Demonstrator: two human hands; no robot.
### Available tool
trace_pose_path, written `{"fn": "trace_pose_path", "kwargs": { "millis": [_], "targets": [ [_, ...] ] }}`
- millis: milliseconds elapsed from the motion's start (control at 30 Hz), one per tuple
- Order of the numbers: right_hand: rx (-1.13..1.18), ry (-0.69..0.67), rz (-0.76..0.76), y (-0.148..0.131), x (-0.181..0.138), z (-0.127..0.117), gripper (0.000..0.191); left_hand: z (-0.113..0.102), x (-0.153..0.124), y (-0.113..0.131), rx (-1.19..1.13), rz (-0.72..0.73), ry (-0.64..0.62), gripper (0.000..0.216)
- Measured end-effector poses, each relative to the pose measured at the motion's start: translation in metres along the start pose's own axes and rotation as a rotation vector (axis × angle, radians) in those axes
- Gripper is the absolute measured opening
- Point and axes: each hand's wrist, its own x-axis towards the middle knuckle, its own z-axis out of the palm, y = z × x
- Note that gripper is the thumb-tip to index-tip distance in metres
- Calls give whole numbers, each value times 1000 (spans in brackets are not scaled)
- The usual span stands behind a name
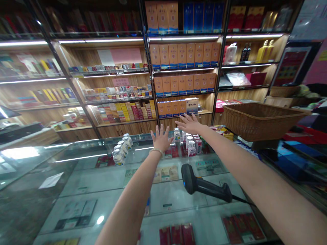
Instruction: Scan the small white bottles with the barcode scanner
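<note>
Both my arms reach forward over a glass display counter. My left hand has its fingers spread and holds nothing; a bracelet circles the wrist. Just to its right, my right hand is also spread, empty, above a group of small bottles. A white-capped bottle stands between the two hands. Below my right hand, a white-capped bottle with a red label stands beside a pink-red can-like container. Left of my left hand, several white-capped bottles stand in a row.
A black barcode scanner lies on the glass, its cable running right. At the right stands a wicker basket. Cigarette-like packs lie under the glass. Paper lies at left. Shelves with orange boxes line the back.
</note>
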Motion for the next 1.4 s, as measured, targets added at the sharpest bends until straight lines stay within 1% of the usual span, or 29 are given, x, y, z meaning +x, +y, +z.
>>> {"fn": "trace_pose_path", "kwargs": {
  "millis": [167,367,500,600,733,933,1067,1200,1400],
  "targets": [
    [-51,82,-21,-16,-23,-6,64,-30,-20,-2,2,23,59,71],
    [-129,285,-88,-31,-60,-12,58,-69,-51,-13,19,64,118,66],
    [-141,334,-89,-41,-86,-15,57,-93,-73,-19,35,43,135,65],
    [-147,378,-71,-49,-107,-16,57,-103,-89,-23,59,40,159,65],
    [-153,452,-65,-59,-134,-10,56,-105,-109,-31,92,42,187,62],
    [-158,512,-23,-70,-164,5,52,-93,-133,-35,83,18,185,63],
    [-153,557,14,-75,-172,18,53,-85,-142,-35,53,-4,170,62],
    [-150,589,44,-76,-175,31,50,-81,-147,-37,72,-8,158,61],
    [-152,582,40,-75,-177,37,48,-81,-149,-42,68,-11,167,60]
  ]
}}
